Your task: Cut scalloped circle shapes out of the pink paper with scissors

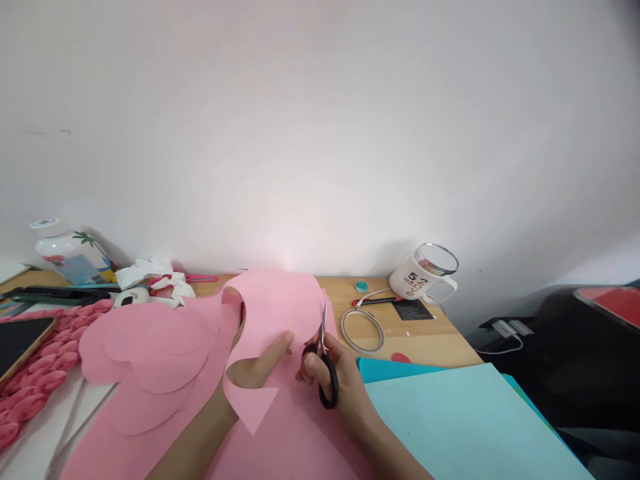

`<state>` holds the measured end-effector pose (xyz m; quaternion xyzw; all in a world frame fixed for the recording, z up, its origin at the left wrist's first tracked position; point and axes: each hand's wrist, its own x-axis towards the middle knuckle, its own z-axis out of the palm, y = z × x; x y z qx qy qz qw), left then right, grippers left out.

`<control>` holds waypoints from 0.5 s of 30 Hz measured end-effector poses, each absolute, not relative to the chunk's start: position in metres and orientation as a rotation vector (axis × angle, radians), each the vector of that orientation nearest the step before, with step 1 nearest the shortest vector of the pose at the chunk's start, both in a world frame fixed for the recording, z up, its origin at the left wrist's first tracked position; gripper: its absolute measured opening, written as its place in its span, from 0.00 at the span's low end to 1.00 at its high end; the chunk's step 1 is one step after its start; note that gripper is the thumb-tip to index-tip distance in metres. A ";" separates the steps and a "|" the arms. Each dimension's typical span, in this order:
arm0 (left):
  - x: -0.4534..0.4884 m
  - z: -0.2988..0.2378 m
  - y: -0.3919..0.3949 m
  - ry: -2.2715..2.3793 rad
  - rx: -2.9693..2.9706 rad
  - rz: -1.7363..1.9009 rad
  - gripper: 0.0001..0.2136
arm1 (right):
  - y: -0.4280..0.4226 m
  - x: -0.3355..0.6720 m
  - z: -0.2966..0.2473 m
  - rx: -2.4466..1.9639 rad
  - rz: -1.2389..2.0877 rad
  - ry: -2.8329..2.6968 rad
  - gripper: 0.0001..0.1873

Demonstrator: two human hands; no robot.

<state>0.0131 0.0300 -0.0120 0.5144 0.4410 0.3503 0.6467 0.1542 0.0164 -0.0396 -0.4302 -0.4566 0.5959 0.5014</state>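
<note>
My left hand (pixel 257 367) pinches a sheet of pink paper (pixel 273 310), thumb on top, holding it raised above the desk. My right hand (pixel 333 380) is closed in the black handles of scissors (pixel 325 363); the blades point up and away along the sheet's right edge. A pointed scrap of the same pink paper (pixel 257 407) hangs below my left hand. More cut pink rounded pieces (pixel 150 350) lie to the left on a larger pink sheet.
Light blue paper sheets (pixel 450 420) lie at the right front. A white mug (pixel 423 277), a roll of clear tape (pixel 363 330), a pen and a black card sit behind them. Pink paper roses (pixel 40 373), a tablet, a bottle and crumpled tissue crowd the left.
</note>
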 end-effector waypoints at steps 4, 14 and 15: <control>0.012 -0.014 0.029 1.028 1.129 0.808 0.18 | 0.016 0.154 -0.039 -1.042 1.453 -1.089 0.10; 0.013 -0.012 0.026 1.434 1.024 0.923 0.14 | 0.014 0.154 -0.046 -1.043 1.485 -1.073 0.06; 0.013 -0.013 0.027 1.466 1.008 0.985 0.12 | 0.014 0.154 -0.047 -1.045 1.488 -1.066 0.06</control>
